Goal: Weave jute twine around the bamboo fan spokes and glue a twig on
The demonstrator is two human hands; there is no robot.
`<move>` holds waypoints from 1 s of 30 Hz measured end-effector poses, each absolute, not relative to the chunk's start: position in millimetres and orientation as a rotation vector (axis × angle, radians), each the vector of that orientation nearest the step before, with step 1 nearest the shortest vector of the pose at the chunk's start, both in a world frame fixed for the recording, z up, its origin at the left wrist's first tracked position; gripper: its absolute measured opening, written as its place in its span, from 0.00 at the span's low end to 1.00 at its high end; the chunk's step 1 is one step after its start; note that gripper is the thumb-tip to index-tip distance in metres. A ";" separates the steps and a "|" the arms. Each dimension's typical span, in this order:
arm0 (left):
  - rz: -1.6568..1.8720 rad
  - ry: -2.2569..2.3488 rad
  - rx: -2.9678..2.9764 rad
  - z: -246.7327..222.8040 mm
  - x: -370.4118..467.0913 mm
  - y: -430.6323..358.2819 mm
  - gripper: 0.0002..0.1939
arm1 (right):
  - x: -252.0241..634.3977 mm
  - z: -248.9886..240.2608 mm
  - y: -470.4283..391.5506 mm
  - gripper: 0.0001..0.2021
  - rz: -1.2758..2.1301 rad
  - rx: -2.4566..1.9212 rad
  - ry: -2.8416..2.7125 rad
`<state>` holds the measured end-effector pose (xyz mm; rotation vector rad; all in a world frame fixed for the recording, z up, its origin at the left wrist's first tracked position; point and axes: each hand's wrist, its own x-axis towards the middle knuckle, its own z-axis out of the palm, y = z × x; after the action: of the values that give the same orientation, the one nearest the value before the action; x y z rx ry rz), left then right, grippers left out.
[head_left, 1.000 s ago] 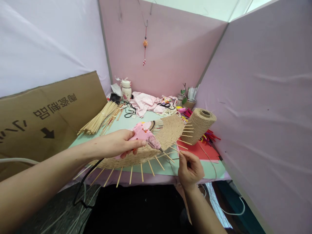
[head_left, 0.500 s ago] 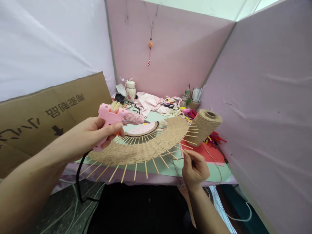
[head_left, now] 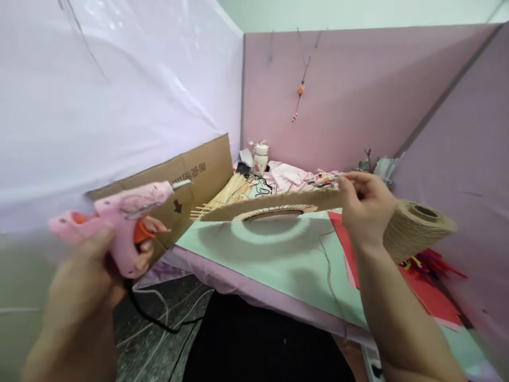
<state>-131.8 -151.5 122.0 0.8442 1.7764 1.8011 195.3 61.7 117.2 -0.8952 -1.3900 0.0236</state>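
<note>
My left hand (head_left: pixel 89 265), somewhat blurred, grips a pink hot glue gun (head_left: pixel 123 212) with an orange trigger. Its nozzle points to the right, clear of the woven work. My right hand (head_left: pixel 368 209) pinches the right end of a half-round woven twine fan (head_left: pixel 226 212) with thin stick ribs. Lifted and tilted, the fan shows nearly edge-on, and its ring-shaped shadow falls on the table (head_left: pixel 270 260). A loose strand of twine (head_left: pixel 328 260) trails down the tabletop. Just right of my right hand lies a big twine spool (head_left: pixel 415 228).
A cardboard panel (head_left: pixel 199 185) stands at the left. Behind the fan are a bundle of thin sticks (head_left: pixel 228 192), a white bottle (head_left: pixel 261 157) and pink cloth (head_left: pixel 288 176). Red sheets (head_left: pixel 421 289) lie on the right. A black cord (head_left: pixel 149 315) hangs from the glue gun.
My left hand has drawn the glue gun leftward, away from the fan. My right hand has risen and tipped the fan up from a face-on view to nearly edge-on. The view has swung left.
</note>
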 end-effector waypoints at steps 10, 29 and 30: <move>0.929 2.202 1.540 42.3 -113.1 -123.9 0.20 | 146.2 168.3 189.7 0.04 0.218 -0.953 -1.510; 1.212 2.205 2.383 108.9 -61.8 -49.0 0.23 | 143.1 172.7 192.2 0.09 0.335 -0.932 -1.557; 1.384 2.095 2.410 132.5 -50.0 -32.4 0.23 | 143.0 172.9 191.6 0.10 0.342 -0.932 -1.557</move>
<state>-50.0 -32.4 132.5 2.4096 2.0954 1.3840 143.0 191.6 172.9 -0.9322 -1.5571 0.3425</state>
